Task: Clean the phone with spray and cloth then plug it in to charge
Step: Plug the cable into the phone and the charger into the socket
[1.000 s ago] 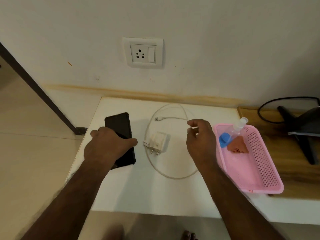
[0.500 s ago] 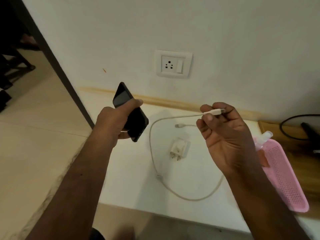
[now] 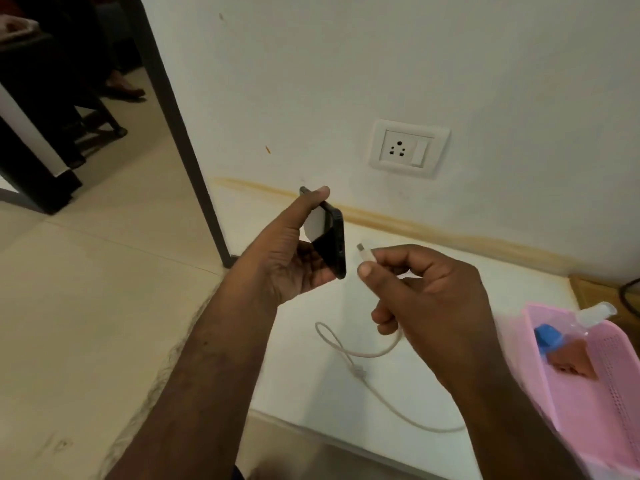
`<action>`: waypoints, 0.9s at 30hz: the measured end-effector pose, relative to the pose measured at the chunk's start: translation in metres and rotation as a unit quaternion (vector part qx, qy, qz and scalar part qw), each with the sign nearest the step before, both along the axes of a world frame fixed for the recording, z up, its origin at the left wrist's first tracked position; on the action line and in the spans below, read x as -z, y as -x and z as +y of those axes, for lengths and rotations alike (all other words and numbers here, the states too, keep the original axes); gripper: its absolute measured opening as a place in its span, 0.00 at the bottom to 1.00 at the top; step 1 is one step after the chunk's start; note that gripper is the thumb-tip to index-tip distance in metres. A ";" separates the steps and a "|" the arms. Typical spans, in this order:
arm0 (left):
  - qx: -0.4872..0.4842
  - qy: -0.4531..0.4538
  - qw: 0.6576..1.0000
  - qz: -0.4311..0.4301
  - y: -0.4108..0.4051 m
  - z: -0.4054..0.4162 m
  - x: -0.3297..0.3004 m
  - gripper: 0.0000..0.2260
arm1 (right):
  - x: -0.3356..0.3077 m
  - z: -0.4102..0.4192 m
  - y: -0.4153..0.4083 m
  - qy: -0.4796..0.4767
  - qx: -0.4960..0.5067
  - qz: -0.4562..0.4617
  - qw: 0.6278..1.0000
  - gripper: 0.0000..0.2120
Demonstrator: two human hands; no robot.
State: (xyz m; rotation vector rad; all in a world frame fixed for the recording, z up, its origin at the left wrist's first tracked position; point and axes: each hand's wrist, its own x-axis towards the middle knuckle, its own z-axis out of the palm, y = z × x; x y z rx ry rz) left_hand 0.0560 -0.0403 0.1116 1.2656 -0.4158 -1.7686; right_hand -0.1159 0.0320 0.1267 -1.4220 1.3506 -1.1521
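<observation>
My left hand (image 3: 284,258) holds the black phone (image 3: 330,239) upright in the air above the white table (image 3: 311,393), its bottom edge turned toward my right hand. My right hand (image 3: 426,292) pinches the white charging cable (image 3: 349,353) just behind its small plug (image 3: 362,249), which points at the phone's bottom edge with a small gap between them. The rest of the cable trails down in a loop onto the table. The charger adapter is hidden behind my right hand.
A white wall socket (image 3: 408,148) with a switch sits on the wall above the table. At the right stands a pink basket (image 3: 588,403) holding a spray bottle (image 3: 554,336) and a reddish cloth (image 3: 571,362). A dark door frame (image 3: 180,133) and open floor lie at the left.
Both hands lifted from the table, the left with the phone and the right with the cable end. The plug and the phone's bottom edge have come close together. The camera view shifted left.
</observation>
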 end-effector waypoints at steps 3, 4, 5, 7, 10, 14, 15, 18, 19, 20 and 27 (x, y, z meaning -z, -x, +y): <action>0.015 -0.020 0.999 0.020 0.000 -0.003 0.006 0.33 | 0.007 -0.006 -0.008 0.024 0.009 0.064 0.998 0.05; 0.016 -0.022 0.999 0.023 0.001 -0.004 0.009 0.32 | 0.009 -0.010 -0.009 0.030 0.012 0.079 0.996 0.06; 0.016 -0.024 0.999 0.024 0.002 -0.005 0.011 0.31 | 0.010 -0.013 -0.008 0.035 0.013 0.089 0.995 0.06; 0.015 -0.024 0.999 0.025 0.004 -0.007 0.016 0.28 | 0.012 -0.019 -0.007 0.040 0.015 0.101 0.994 0.06; 0.011 -0.018 1.000 0.023 0.005 -0.011 0.023 0.23 | 0.013 -0.023 -0.005 0.047 0.014 0.109 0.993 0.07; 0.010 -0.013 0.999 0.031 0.004 -0.012 0.027 0.24 | 0.015 -0.023 -0.003 0.055 0.013 0.115 0.992 0.07; 0.013 -0.010 0.999 0.032 0.004 -0.012 0.028 0.26 | 0.015 -0.022 -0.003 0.054 0.011 0.118 0.991 0.07; 0.013 -0.006 0.999 0.031 0.004 -0.013 0.028 0.26 | 0.016 -0.022 -0.004 0.051 0.012 0.127 0.991 0.07; 0.009 -0.004 1.000 0.030 0.004 -0.013 0.028 0.25 | 0.015 -0.022 -0.004 0.050 0.013 0.133 0.990 0.07; 0.004 -0.001 1.000 0.028 0.004 -0.013 0.029 0.25 | 0.015 -0.022 -0.003 0.048 0.014 0.139 0.989 0.06; -0.017 0.026 0.999 -0.018 0.006 -0.015 0.032 0.27 | 0.017 -0.025 -0.001 0.021 0.018 0.175 0.984 0.06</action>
